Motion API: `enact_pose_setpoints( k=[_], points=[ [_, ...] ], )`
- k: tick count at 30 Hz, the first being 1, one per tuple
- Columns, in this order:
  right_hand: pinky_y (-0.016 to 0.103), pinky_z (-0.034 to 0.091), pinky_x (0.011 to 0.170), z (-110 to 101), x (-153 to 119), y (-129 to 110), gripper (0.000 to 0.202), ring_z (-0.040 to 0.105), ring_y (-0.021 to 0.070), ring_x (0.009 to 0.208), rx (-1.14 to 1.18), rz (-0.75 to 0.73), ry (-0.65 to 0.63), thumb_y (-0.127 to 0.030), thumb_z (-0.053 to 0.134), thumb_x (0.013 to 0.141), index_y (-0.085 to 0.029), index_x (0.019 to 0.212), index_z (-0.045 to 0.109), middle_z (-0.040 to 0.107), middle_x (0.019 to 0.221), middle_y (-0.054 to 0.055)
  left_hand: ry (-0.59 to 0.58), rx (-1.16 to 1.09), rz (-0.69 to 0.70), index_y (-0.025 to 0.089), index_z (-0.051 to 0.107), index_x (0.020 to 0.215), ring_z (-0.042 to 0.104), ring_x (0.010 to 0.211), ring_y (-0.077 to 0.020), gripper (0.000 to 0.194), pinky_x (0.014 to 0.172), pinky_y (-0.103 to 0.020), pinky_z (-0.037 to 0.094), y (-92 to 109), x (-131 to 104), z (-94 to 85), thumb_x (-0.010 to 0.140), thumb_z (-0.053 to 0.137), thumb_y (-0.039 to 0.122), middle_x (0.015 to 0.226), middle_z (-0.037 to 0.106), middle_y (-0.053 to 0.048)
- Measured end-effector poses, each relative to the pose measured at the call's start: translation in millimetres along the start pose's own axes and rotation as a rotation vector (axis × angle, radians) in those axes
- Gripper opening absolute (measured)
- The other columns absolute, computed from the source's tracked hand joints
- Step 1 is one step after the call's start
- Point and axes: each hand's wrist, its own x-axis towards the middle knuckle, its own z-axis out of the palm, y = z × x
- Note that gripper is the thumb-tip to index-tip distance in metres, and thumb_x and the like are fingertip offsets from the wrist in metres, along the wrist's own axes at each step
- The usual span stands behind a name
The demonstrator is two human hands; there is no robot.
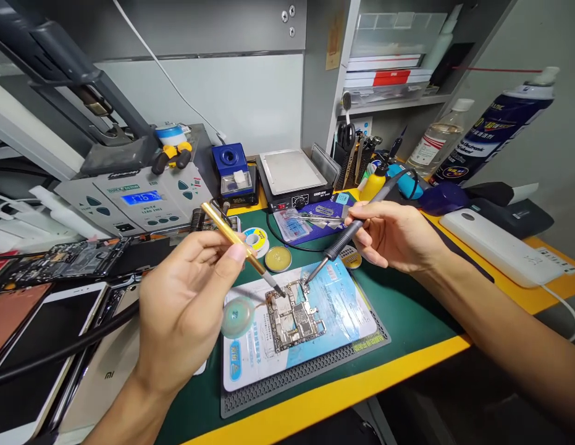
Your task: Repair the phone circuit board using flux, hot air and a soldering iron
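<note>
My left hand (194,296) is closed on a slim gold-handled brush (226,230) with a grey ferrule. Its dark tip is at the upper part of a phone circuit board (287,321). In my right hand (391,238) is a soldering iron (347,240) with a black ribbed grip, held like a pen. The iron's tip meets the board's upper right corner, though I cannot tell if it touches. Under the board lies a blue and white printed mat (347,309). Beside the board, a translucent green spool of desoldering braid (238,317) has its copper end reaching the board's left edge.
Behind the board sit an open tin of amber paste (278,259) and a solder spool (256,241). A hot-air station (143,198), an iron stand (229,162) and a heating plate (291,173) line the back. Phones (106,358) lie left; a white power bank (500,244) lies right.
</note>
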Motion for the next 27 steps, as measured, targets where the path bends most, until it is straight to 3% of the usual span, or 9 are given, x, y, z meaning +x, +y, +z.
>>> enact_pose_setpoints(
  k=[6, 9, 12, 15, 19, 24, 27],
  points=[
    [0.018, 0.035, 0.029, -2.1, 0.1, -2.0, 0.023, 0.047, 0.0075, 0.034, 0.077, 0.004, 0.061, -0.021, 0.078, 0.078, -0.018, 0.062, 0.062, 0.056, 0.052, -0.002, 0.122, -0.016, -0.026, 0.027, 0.076, 0.102, 0.072, 0.092, -0.0157, 0.021, 0.079, -0.02, 0.061, -1.9, 2.0, -16.2, 0.085, 0.081, 0.037, 0.103, 0.077, 0.001],
    [0.016, 0.037, 0.03, -5.5, 2.0, -2.5, 0.011, 0.044, 0.0066, 0.04, 0.184, 0.088, 0.072, -0.016, 0.076, 0.077, -0.017, 0.07, 0.068, 0.052, 0.057, -0.002, 0.136, -0.026, -0.062, 0.025, 0.076, 0.103, 0.072, 0.094, -0.017, 0.022, 0.079, -0.021, 0.062, -1.2, 3.2, -17.5, 0.085, 0.081, 0.036, 0.102, 0.077, -0.001],
    [0.014, 0.039, 0.031, -8.1, 4.9, -2.3, 0.006, 0.044, 0.0072, 0.044, 0.285, 0.152, 0.072, -0.012, 0.073, 0.078, -0.015, 0.083, 0.074, 0.051, 0.06, -0.002, 0.137, -0.04, -0.056, 0.027, 0.075, 0.104, 0.071, 0.093, -0.0163, 0.02, 0.078, -0.02, 0.061, 1.3, 3.8, -14.8, 0.086, 0.08, 0.035, 0.1, 0.076, 0.0],
    [0.013, 0.039, 0.031, -6.8, 7.3, -1.1, 0.003, 0.045, 0.006, 0.042, 0.312, 0.17, 0.074, -0.017, 0.073, 0.086, -0.016, 0.083, 0.072, 0.051, 0.06, -0.003, 0.141, -0.057, -0.033, 0.028, 0.075, 0.101, 0.07, 0.093, -0.0153, 0.016, 0.081, -0.019, 0.06, 3.6, 4.2, -11.4, 0.087, 0.078, 0.034, 0.098, 0.076, 0.002],
    [0.014, 0.036, 0.025, -1.8, 7.8, 0.5, 0.023, 0.044, 0.0048, 0.031, 0.212, 0.135, 0.055, -0.029, 0.063, 0.098, -0.015, 0.081, 0.071, 0.056, 0.057, -0.004, 0.167, -0.075, 0.028, 0.026, 0.077, 0.101, 0.071, 0.093, -0.0158, 0.018, 0.084, -0.022, 0.06, 2.9, 6.8, -10.1, 0.085, 0.081, 0.034, 0.097, 0.076, 0.001],
    [0.017, 0.043, 0.027, 1.2, 5.9, 3.4, 0.025, 0.054, 0.0092, 0.031, 0.16, 0.1, -0.01, -0.018, 0.053, 0.096, -0.012, 0.079, 0.071, 0.065, 0.054, 0.0, 0.185, -0.122, 0.096, 0.022, 0.075, 0.09, 0.069, 0.081, -0.0129, 0.012, 0.079, -0.024, 0.059, 4.2, 16.2, -2.4, 0.082, 0.081, 0.029, 0.088, 0.075, 0.0],
    [0.017, 0.04, 0.025, 0.5, 5.0, 4.6, 0.031, 0.054, 0.0111, 0.028, 0.128, 0.11, -0.085, -0.019, 0.051, 0.097, -0.011, 0.076, 0.071, 0.064, 0.049, 0.002, 0.096, -0.113, 0.098, 0.019, 0.076, 0.089, 0.069, 0.074, -0.0135, 0.014, 0.072, -0.026, 0.058, 11.5, 21.1, 11.7, 0.083, 0.078, 0.031, 0.081, 0.074, -0.002]
  ],
)
